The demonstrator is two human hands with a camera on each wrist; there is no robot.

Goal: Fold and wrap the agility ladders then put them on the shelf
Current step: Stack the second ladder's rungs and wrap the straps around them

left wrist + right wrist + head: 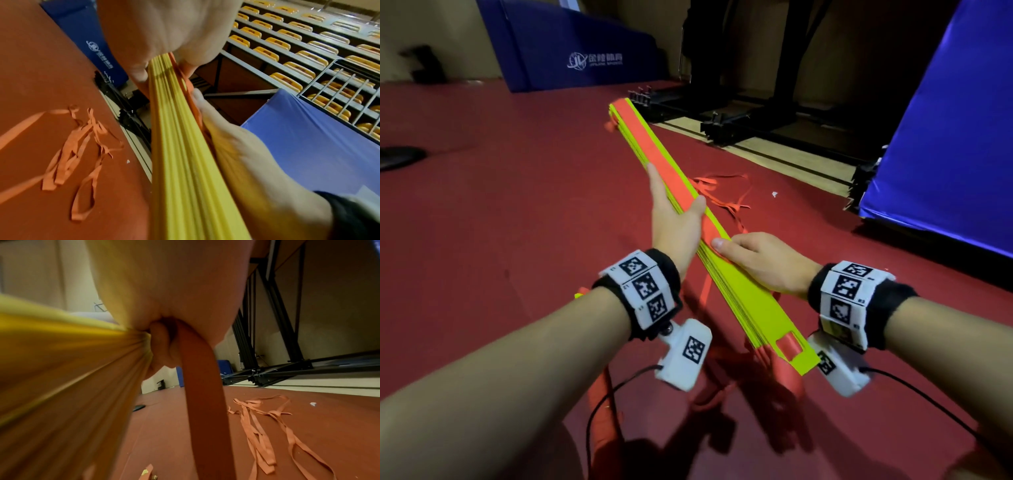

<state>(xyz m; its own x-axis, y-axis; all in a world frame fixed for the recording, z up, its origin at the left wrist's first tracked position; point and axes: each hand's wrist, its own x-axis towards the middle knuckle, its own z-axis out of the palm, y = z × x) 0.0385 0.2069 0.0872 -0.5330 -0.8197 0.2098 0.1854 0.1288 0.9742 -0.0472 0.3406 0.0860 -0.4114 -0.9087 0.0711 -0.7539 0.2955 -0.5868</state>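
Observation:
A stack of yellow-green ladder rungs (750, 301) is held slanting above the red floor, with an orange strap (654, 144) running along its top face. My left hand (676, 205) grips the stack near its middle, thumb on top and fingers along the far side. In the left wrist view, the left hand (164, 65) clamps the rungs' edges (185, 162). My right hand (750, 257) grips the stack closer to me, thumb pressing the strap. In the right wrist view, the right hand's fingers (162, 344) curl round the rungs (72, 369) and a hanging strap (205, 402).
Loose orange straps (722, 195) lie tangled on the red floor (517, 205) beyond the stack. Blue mats stand at the back left (585, 44) and the right (945, 137). A black metal frame (756, 116) runs along the floor's far edge. Rows of yellow seats (298, 48) rise behind.

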